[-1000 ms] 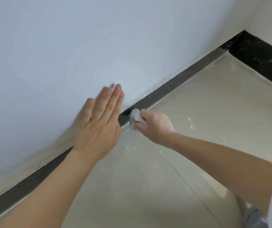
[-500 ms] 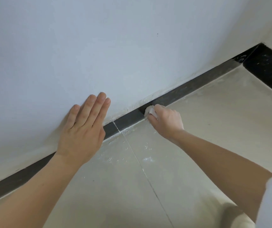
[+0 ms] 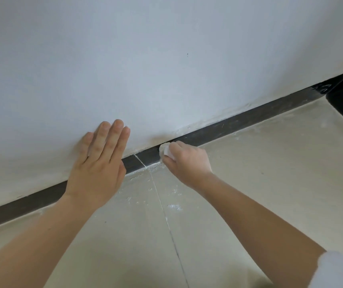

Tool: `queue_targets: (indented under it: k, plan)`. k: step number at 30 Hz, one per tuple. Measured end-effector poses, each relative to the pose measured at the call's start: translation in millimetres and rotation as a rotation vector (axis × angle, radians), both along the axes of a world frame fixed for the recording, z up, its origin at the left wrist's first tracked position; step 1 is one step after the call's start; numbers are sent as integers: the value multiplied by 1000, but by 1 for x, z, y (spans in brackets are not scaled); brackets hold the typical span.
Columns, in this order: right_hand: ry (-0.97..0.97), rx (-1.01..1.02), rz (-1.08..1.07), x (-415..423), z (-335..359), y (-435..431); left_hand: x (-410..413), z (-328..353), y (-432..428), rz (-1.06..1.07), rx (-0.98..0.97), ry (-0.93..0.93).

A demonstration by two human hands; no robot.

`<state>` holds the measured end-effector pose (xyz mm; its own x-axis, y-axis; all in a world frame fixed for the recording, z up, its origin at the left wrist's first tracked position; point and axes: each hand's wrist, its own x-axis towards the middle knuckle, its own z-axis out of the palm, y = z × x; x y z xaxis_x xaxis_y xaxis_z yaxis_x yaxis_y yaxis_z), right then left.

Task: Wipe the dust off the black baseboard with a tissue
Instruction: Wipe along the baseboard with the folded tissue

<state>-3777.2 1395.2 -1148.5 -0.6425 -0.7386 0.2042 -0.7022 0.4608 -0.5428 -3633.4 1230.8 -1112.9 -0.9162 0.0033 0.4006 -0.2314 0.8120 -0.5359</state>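
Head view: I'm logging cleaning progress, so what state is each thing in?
Left hand, open, flat against the wall.
Right hand, gripping the tissue.
Tissue, wadded, pressed on the baseboard.
Baseboard, pale streaks right of the tissue.
Floor, white dust specks near the baseboard.

Indoor rm corner; white wall (image 3: 166,59), black baseboard (image 3: 239,123), dusty beige floor tiles (image 3: 270,183)
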Motion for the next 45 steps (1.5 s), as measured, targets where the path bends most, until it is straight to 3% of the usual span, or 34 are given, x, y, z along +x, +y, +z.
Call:
queue_targets:
  k: [3,8,11,14,16,20,30,38,43,45]
  plan:
    - [-147,169,-137,-30,0,23,0,-1,-2,0,-23,-9]
    - [-261,-88,-565,-52,10,56,-3,-2,-3,1,-42,-6]
    - [-291,-26,-389,-29,24,46,-2,-3,-2,10,-43,-10]
    - [-240,198,10,9,15,10,-2,1,1,23,-18,-43]
    - [-204,204,226,38,2,-12,-1,5,3,30,-8,-64]
    - [-137,157,336,64,-17,-37,2,9,7,55,-20,-104]
    - [-237,201,8,-6,-16,7,0,16,21,123,31,-145]
    - [-532,15,-565,-73,-11,79,-15,41,29,23,-157,-335]
    - [-1022,-209,-606,-89,14,111,-63,60,55,-98,-202,-352]
    - [-895,-90,-558,-85,20,120,-82,63,66,-136,-181,-332]
